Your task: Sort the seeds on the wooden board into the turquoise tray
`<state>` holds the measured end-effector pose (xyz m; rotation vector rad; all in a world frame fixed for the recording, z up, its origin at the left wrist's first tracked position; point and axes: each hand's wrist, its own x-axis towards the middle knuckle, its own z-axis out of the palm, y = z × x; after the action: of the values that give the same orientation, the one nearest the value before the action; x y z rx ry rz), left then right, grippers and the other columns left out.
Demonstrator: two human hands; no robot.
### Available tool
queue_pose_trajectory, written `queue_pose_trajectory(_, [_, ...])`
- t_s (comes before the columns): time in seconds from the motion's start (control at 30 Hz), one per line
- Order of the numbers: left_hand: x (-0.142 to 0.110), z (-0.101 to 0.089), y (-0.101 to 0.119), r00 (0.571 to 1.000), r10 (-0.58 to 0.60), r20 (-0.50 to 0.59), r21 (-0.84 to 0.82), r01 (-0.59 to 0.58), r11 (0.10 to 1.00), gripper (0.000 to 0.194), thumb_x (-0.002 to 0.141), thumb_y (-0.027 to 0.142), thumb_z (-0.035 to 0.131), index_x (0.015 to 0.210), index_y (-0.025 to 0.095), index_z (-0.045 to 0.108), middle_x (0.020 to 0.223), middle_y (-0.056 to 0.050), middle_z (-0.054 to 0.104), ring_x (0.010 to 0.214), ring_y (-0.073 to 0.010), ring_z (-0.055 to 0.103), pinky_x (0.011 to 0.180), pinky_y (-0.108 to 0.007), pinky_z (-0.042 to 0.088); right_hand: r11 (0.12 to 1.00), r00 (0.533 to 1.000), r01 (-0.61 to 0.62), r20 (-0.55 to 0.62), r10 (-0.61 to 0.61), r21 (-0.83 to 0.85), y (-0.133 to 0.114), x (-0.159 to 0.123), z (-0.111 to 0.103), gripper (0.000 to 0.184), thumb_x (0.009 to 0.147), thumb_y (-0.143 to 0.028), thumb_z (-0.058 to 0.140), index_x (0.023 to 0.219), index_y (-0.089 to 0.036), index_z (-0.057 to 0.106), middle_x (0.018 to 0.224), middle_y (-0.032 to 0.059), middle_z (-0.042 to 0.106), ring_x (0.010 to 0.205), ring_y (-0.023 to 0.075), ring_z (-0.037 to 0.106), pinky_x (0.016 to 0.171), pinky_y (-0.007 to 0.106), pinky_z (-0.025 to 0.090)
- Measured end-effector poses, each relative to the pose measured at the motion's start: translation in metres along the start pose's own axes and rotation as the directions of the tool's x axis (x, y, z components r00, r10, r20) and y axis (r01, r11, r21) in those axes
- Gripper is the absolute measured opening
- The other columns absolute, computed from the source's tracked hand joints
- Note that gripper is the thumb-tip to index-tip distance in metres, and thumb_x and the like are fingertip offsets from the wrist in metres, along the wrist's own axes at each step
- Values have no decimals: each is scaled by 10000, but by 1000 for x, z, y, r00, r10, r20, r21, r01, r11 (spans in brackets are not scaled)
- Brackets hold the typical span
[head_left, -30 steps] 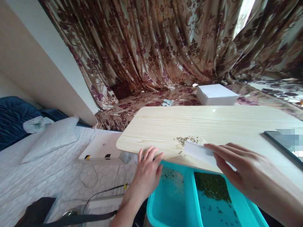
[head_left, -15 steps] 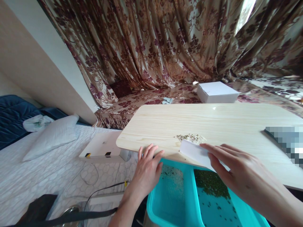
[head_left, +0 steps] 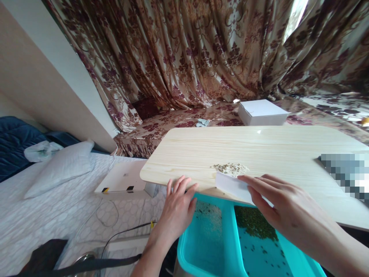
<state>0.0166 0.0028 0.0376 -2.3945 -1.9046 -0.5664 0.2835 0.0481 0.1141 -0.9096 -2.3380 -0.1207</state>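
Observation:
My right hand (head_left: 281, 200) grips a white card (head_left: 232, 186), its edge down on the wooden tabletop (head_left: 196, 148) beside a small pile of pale grains mixed with dark ones (head_left: 232, 168). My left hand (head_left: 178, 206) rests with spread fingertips on the table's near edge and holds nothing. Below that edge is a turquoise divided tray (head_left: 201, 254). Pale grains with a few dark bits (head_left: 211, 213) lie in its left compartment. Green beans (head_left: 256, 223) are heaped in the compartment to the right, several scattered toward the front. My right forearm covers part of the tray.
A pixelated dark flat object (head_left: 343, 169) lies at the table's right. Behind the table are a white box (head_left: 263, 111) and a folded cloth (head_left: 202, 122). To the left, a white carton (head_left: 123, 179) and a pillow (head_left: 63, 165) lie on the bed; a black strap (head_left: 109, 261) crosses below.
The card in my right hand has shifted slightly left relative to the grain pile. My left hand stays at the table edge. The whole view has moved a little.

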Motion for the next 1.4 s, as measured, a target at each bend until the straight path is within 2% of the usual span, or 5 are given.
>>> queue_pose_trajectory(0.33, [0, -2, 1, 1000, -12, 15, -6, 12, 1000, 376, 984, 169, 500, 1325, 248, 638, 1426, -117, 623, 1423, -315, 471, 1185, -667, 329, 997, 998, -67, -17, 67, 34, -17, -24, -5, 346, 1021, -238, 425, 1233, -228, 699, 800, 53, 780, 627, 202, 721, 491, 286, 563])
queue_pose_trajectory(0.67, [-1, -1, 1, 1000, -10, 0, -10, 10, 1000, 390, 969, 134, 500, 1318, 255, 624, 1420, -103, 619, 1428, -299, 463, 1194, -653, 322, 1000, 1000, -16, 2, 16, -4, -17, -4, 3, 343, 1040, -216, 367, 1023, -189, 708, 788, 71, 780, 603, 193, 704, 458, 282, 528])
queue_pose_trajectory(0.8, [-1, -2, 1, 1000, -10, -2, -6, 10, 1000, 393, 970, 136, 503, 1328, 247, 622, 1431, -117, 612, 1427, -310, 465, 1190, -659, 322, 1000, 1000, 9, 10, -9, 14, -19, -6, 0, 348, 1037, -202, 374, 1097, -173, 716, 823, 75, 790, 635, 194, 711, 476, 282, 535])
queue_pose_trajectory(1.0, [-1, -1, 0, 1000, 3, 11, 0, -3, 1000, 381, 967, 138, 504, 1315, 230, 631, 1428, -126, 613, 1424, -322, 468, 1185, -671, 323, 995, 996, 35, -82, -43, -92, 3, -3, -12, 341, 1016, -210, 437, 1229, -205, 703, 829, 55, 786, 658, 205, 712, 508, 299, 524])
queue_pose_trajectory(1.4, [1, -4, 3, 1000, -1, 20, 26, 1, 1000, 343, 990, 178, 507, 1295, 238, 652, 1415, -112, 627, 1439, -316, 457, 1202, -652, 309, 996, 1000, -23, -22, 21, -89, 30, -5, -4, 326, 978, -189, 453, 1149, -183, 731, 854, 77, 789, 680, 223, 731, 543, 325, 531])
